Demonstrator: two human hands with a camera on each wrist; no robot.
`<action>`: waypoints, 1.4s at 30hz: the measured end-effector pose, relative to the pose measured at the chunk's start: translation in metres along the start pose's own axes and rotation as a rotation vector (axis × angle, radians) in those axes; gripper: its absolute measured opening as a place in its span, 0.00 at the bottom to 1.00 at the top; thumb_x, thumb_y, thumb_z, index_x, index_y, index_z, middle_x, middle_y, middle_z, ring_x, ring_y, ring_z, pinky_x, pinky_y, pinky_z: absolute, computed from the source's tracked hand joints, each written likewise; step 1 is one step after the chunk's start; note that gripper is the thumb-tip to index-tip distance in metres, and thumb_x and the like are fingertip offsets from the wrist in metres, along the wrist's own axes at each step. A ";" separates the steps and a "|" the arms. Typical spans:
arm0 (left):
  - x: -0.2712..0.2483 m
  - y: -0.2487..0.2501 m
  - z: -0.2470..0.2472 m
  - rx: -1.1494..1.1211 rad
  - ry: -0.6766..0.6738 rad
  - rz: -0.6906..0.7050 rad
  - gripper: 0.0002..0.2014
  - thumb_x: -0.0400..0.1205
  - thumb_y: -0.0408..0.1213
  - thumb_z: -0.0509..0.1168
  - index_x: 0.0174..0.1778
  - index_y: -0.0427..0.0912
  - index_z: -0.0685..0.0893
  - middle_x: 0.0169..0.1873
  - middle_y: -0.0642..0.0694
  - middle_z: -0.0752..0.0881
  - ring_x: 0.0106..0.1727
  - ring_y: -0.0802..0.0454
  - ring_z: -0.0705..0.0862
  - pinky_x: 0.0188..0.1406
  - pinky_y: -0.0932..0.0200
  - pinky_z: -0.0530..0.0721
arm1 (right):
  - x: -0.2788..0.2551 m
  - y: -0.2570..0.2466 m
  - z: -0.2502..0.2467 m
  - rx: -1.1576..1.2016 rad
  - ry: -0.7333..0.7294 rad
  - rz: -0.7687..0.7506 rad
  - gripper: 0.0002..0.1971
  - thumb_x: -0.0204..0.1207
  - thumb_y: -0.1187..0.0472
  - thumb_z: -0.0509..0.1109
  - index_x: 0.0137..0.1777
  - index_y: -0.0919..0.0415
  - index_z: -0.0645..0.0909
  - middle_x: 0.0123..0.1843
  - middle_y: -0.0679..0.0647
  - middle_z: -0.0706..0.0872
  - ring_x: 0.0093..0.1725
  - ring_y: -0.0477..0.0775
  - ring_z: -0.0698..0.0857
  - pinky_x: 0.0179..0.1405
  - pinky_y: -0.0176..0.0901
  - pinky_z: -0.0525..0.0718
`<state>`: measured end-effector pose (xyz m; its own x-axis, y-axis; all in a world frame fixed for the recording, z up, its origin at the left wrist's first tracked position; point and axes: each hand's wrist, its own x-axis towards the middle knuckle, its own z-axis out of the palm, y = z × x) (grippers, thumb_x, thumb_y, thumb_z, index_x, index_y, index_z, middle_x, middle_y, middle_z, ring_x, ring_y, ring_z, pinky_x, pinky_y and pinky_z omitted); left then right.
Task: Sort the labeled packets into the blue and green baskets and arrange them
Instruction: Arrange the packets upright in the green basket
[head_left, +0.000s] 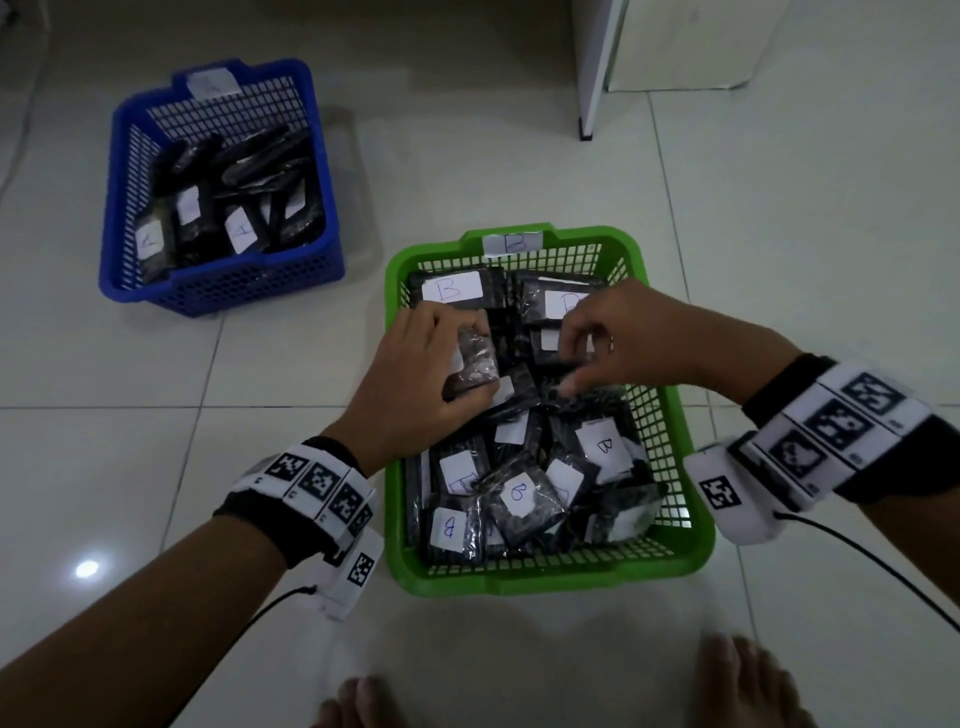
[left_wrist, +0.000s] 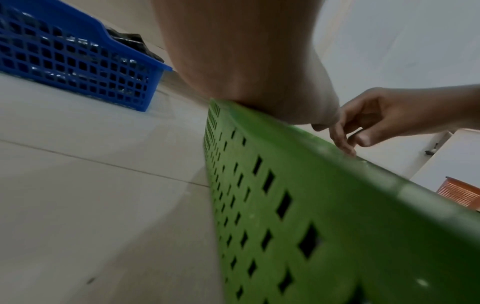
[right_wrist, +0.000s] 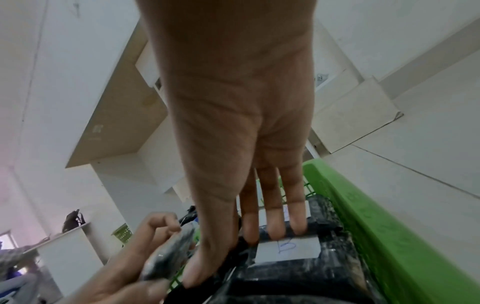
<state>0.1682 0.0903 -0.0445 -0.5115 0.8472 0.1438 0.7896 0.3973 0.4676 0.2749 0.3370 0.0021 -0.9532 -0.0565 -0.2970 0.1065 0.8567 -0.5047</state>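
Note:
The green basket (head_left: 545, 582), tagged B, stands on the floor in front of me and holds several dark packets with white B labels (head_left: 519, 493). My left hand (head_left: 441, 358) reaches over its left rim and grips a dark packet (head_left: 472, 364) on edge; the right wrist view shows that packet (right_wrist: 168, 253) between its thumb and fingers. My right hand (head_left: 582, 353) is bent down at the basket's middle, thumb and fingertips pinching a dark packet (head_left: 550, 364) next to a B-labelled one (right_wrist: 288, 248). The blue basket (head_left: 218, 296), at the far left, holds dark A-labelled packets (head_left: 241, 234).
A white cabinet's leg (head_left: 592, 78) stands at the back right. My bare feet (head_left: 743, 686) are at the bottom edge, close to the green basket's front. Thin black cables (head_left: 857, 561) trail from both wristbands. Bare tiled floor lies between the baskets.

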 end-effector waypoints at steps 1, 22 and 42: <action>0.000 0.001 0.001 0.015 0.001 0.000 0.26 0.78 0.56 0.72 0.67 0.49 0.76 0.58 0.48 0.76 0.59 0.47 0.74 0.60 0.54 0.72 | -0.004 -0.002 0.003 -0.007 -0.059 0.009 0.18 0.61 0.43 0.84 0.47 0.48 0.86 0.45 0.39 0.84 0.40 0.32 0.79 0.35 0.26 0.70; 0.040 -0.013 -0.023 -0.071 0.129 -0.149 0.37 0.70 0.64 0.79 0.73 0.54 0.78 0.62 0.54 0.77 0.62 0.56 0.74 0.60 0.64 0.70 | 0.009 -0.010 -0.037 -0.155 0.472 -0.138 0.11 0.73 0.53 0.74 0.51 0.57 0.88 0.43 0.52 0.87 0.42 0.53 0.83 0.43 0.44 0.80; 0.062 0.012 -0.001 0.370 -0.133 0.172 0.29 0.82 0.65 0.59 0.81 0.67 0.70 0.76 0.50 0.76 0.74 0.43 0.72 0.71 0.41 0.73 | 0.018 0.005 -0.008 -0.276 0.164 0.052 0.12 0.68 0.58 0.82 0.51 0.56 0.87 0.53 0.55 0.85 0.55 0.57 0.82 0.46 0.40 0.69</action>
<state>0.1458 0.1474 -0.0292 -0.3325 0.9407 0.0670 0.9404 0.3253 0.0990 0.2556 0.3439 0.0005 -0.9837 0.0546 -0.1710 0.0965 0.9642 -0.2468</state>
